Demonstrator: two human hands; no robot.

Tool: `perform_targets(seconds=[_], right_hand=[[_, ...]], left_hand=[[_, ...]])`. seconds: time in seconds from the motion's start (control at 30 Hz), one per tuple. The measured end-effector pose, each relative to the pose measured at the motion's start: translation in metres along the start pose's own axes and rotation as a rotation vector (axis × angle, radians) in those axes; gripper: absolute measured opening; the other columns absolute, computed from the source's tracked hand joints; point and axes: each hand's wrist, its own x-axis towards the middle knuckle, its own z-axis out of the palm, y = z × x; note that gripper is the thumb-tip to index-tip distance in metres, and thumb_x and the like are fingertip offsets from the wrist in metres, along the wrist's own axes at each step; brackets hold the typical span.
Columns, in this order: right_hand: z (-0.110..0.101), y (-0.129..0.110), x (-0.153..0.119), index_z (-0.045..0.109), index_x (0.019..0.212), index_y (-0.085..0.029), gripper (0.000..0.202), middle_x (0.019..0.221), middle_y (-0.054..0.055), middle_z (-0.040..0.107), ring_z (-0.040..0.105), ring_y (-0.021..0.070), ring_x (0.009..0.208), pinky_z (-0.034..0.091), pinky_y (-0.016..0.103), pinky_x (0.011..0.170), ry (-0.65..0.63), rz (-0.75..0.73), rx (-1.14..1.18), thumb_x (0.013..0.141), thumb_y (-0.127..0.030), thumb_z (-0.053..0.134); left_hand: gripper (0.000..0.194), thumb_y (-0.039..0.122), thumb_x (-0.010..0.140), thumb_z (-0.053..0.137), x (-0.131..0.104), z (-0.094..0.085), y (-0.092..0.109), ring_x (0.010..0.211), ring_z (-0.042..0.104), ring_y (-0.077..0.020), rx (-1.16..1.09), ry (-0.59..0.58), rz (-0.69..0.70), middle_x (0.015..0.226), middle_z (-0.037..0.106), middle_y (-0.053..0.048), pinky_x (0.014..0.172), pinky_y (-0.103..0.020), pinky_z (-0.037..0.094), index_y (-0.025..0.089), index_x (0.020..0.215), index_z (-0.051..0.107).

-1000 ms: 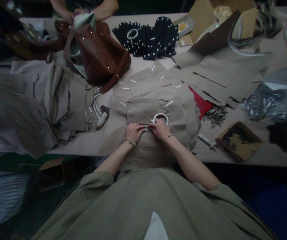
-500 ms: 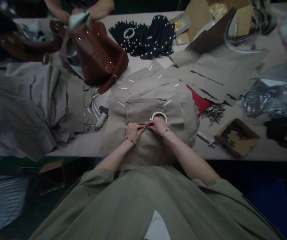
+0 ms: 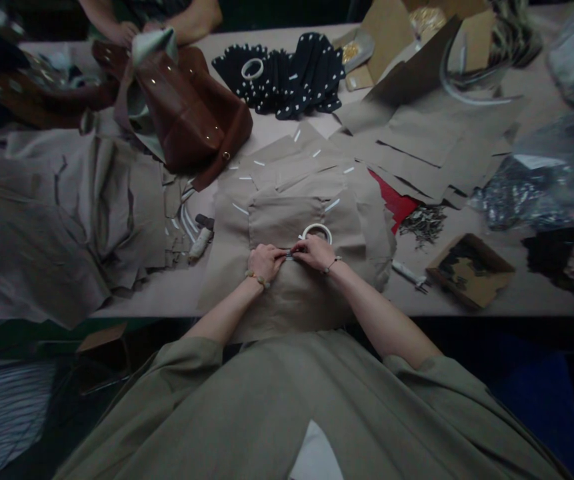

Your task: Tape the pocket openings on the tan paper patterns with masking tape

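My left hand (image 3: 265, 262) lies on beige fabric pieces (image 3: 287, 220), its fingers pressed together at one end of a small dark label-like strip (image 3: 289, 254) with pale marks. At the strip's other end, the fingertips of my right hand (image 3: 317, 253) are pinched together. A roll of white tape (image 3: 330, 230) is right beside the back of my right hand, which partly hides it. Short white tape strips (image 3: 240, 209) are stuck on the fabric above my hands. Most of the small strip is covered by fingertips.
A brown leather bag (image 3: 187, 110) stands at the back left, near another person's hands (image 3: 125, 33). Polka-dot fabric (image 3: 287, 77) lies beyond mine. To the right are a pale-handled tool (image 3: 409, 275), a cardboard tray (image 3: 487, 287) and plastic bags (image 3: 537, 187); stacked fabric (image 3: 67, 213) lies left.
Both hands stay at nearly the same spot on the fabric. The small strip between the fingertips looks slightly shifted, with more pale marking showing. The whole view has moved a little.
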Motion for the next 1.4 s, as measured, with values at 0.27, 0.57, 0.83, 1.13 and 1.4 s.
perform_targets(seconds=[0.27, 0.57, 0.83, 1.13, 1.4], right_hand=[[0.012, 0.004, -0.008, 0.08, 0.114, -0.035, 0.028, 0.108, 0.008, 0.062, 0.055, 0.023, 0.104, 0.039, 0.029, 0.08, 0.089, -0.026, -0.07, 0.093, -0.05, 0.068], [0.002, 0.001, -0.004, 0.08, 0.114, -0.033, 0.028, 0.109, 0.007, 0.065, 0.057, 0.0211, 0.103, 0.041, 0.027, 0.081, 0.027, -0.018, -0.029, 0.095, -0.048, 0.066], [-0.016, -0.018, 0.015, 0.082, 0.096, -0.031, 0.022, 0.097, 0.001, 0.076, 0.067, 0.017, 0.091, 0.046, 0.023, 0.075, -0.093, 0.203, 0.003, 0.081, -0.047, 0.079], [-0.021, -0.046, 0.031, 0.081, 0.093, -0.023, 0.026, 0.1, 0.01, 0.077, 0.071, 0.0234, 0.095, 0.051, 0.028, 0.079, -0.174, 0.298, -0.17, 0.073, -0.04, 0.084], [-0.01, -0.025, 0.016, 0.076, 0.104, -0.025, 0.034, 0.109, 0.01, 0.071, 0.065, 0.024, 0.102, 0.047, 0.029, 0.079, -0.076, 0.107, -0.18, 0.086, -0.054, 0.074]], left_hand=[[0.034, 0.039, 0.102, 0.051, -0.008, 0.005, -0.002, 0.104, 0.059, -0.0252, 0.066, 0.032, 0.121, 0.109, 0.073, -0.009, 0.086, -0.038, 0.041, 0.029, 0.125, 0.073], [0.024, 0.034, 0.099, 0.058, -0.003, 0.015, -0.011, 0.102, 0.062, -0.0225, -0.008, 0.061, 0.128, 0.108, 0.076, -0.006, 0.086, -0.035, 0.043, 0.029, 0.113, 0.078], [0.023, 0.035, 0.098, 0.059, 0.002, 0.012, -0.007, 0.104, 0.061, -0.0232, 0.001, -0.014, 0.063, 0.108, 0.075, -0.006, 0.088, -0.036, 0.043, 0.029, 0.108, 0.079], [0.021, 0.035, 0.092, 0.066, 0.03, -0.019, -0.02, 0.1, 0.066, -0.0202, 0.021, -0.223, 0.101, 0.106, 0.076, -0.005, 0.087, -0.028, 0.048, 0.027, 0.106, 0.08], [0.04, 0.054, 0.074, 0.084, 0.067, -0.032, -0.01, 0.083, 0.065, -0.0183, 0.124, -0.34, -0.035, 0.085, 0.075, -0.006, 0.071, -0.023, 0.044, 0.017, 0.089, 0.079]])
